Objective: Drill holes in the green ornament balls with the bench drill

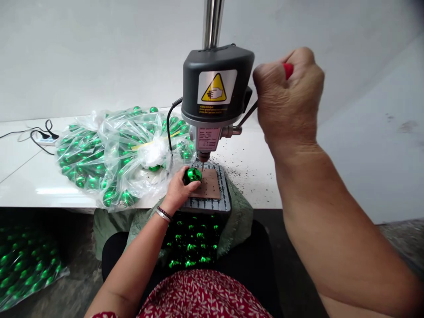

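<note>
A shiny green ball (194,176) is held between the thumb and fingers of my left hand (180,187). It sits over the wooden board (211,183) on the drill press base, just left of the thin drill bit (202,166); whether the two touch I cannot tell. Raised at the right, my right hand (291,95) is wrapped round the drill press lever (247,114), whose red knob (289,70) shows between the fingers. The dark drill press head (217,84) carries a yellow warning label.
Clear plastic bags (109,154) of green balls lie on the white table (255,176), left of the press. Dark shavings are scattered at right. More green balls (192,247) are below the base, over my lap. Another bag (26,265) lies on the floor. A power strip (48,140) stands far left.
</note>
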`<state>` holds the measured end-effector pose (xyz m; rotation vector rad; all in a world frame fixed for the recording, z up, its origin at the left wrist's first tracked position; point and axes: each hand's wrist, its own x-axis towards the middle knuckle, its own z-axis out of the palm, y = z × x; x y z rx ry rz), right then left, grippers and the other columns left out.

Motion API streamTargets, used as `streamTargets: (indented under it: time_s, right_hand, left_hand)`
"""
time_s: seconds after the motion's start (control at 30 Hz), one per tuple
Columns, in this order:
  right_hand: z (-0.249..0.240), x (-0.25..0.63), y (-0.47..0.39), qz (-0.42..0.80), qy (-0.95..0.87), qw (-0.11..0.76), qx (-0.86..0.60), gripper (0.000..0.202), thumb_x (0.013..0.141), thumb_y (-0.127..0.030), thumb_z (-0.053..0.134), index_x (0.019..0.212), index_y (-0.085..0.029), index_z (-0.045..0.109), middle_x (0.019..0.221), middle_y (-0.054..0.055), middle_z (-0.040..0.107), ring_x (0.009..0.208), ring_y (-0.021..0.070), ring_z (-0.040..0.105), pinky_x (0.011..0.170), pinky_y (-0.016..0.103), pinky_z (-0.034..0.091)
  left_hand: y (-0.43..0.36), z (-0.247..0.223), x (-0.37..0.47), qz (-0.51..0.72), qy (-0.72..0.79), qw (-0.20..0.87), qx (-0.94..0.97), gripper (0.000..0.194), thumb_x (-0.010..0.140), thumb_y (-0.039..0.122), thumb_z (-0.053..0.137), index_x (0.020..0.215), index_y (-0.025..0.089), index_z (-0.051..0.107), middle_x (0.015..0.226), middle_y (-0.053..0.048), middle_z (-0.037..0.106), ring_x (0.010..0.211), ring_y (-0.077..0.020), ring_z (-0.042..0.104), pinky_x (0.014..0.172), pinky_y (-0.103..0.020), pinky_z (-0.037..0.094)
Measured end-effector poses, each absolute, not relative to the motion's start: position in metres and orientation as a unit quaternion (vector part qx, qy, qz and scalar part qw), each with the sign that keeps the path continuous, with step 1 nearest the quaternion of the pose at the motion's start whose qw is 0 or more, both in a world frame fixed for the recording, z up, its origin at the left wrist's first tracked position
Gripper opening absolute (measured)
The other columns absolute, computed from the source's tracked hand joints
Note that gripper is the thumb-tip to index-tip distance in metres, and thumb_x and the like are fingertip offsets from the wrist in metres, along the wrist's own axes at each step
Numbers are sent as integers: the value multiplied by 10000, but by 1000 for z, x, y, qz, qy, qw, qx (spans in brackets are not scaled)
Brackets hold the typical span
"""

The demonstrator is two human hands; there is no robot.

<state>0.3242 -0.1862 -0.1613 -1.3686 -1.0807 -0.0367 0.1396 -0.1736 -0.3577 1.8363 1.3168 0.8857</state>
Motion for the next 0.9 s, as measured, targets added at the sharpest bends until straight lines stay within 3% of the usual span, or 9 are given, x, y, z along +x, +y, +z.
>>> streamTargets:
  time_s: [0.27, 0.53, 0.9]
  right_hand:
    - [-161, 324, -187, -9, -479, 642, -599, 315, 890, -175, 527, 668, -186, 304, 620, -76, 303, 619, 34, 250, 633, 226, 256]
    - [-158, 323, -188, -6, -481, 631, -608, 345, 899, -177, 535, 661, -192, 285, 625, -65, 305, 624, 40, 251, 649, 237, 252]
    - [-158, 324, -189, -4, -480, 628, -612, 332, 906, -182, 528, 675, -191, 290, 621, -69, 308, 621, 39, 243, 638, 232, 245]
  left_hand:
    - [-167, -372, 148, 343, 468, 267, 769, 596, 699, 187, 731, 1271, 183, 565, 1337, -124, 604, 1287, -275, 524, 1139, -454, 370]
    - [-174, -367, 144, 322, 443, 316, 774, 627, 826, 363, 648, 1398, 166, 485, 1375, -144, 594, 1294, -306, 523, 1132, -473, 352]
    - [-167, -358, 151, 318, 509, 355, 717, 509, 820, 394, 650, 1276, 169, 615, 1174, -93, 696, 1124, -255, 621, 1034, -390, 454]
